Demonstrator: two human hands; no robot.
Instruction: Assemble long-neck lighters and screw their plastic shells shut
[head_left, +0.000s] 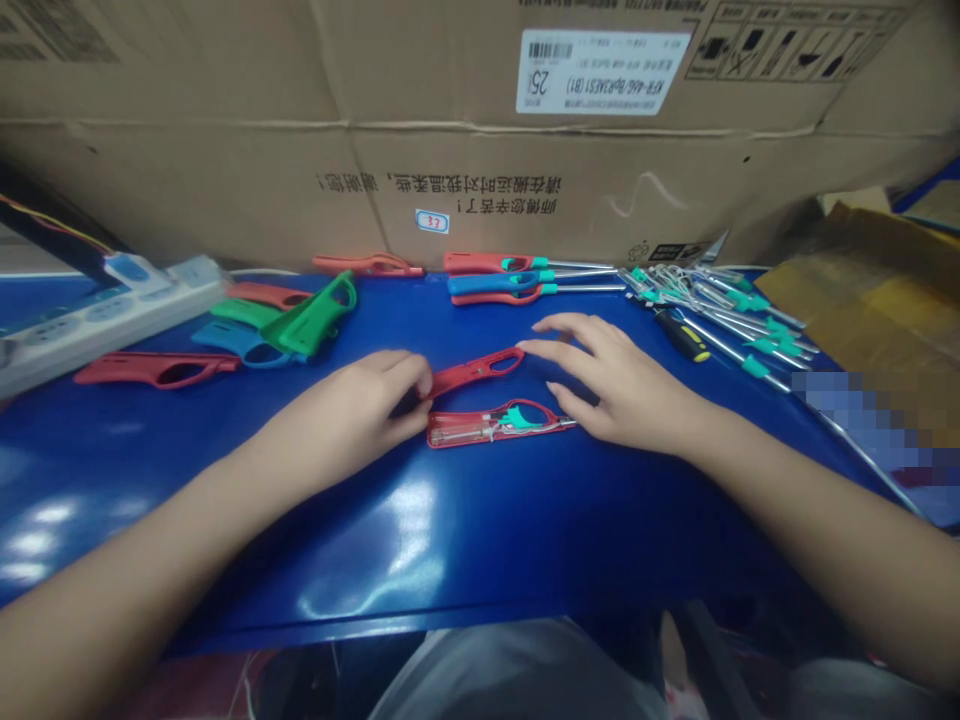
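My left hand is curled, its fingertips pinching the near end of a red plastic lighter shell half that lies on the blue table. My right hand is spread with fingers apart, its fingertips touching the far end of that same shell. Just in front of it lies a second red shell half with a teal trigger and metal parts set inside; my right thumb rests by its tip.
Several coloured shell halves lie at the left beside a white power strip. Assembled lighters sit by the cardboard box wall. A pile of metal tubes with teal parts and a screwdriver lie at the right.
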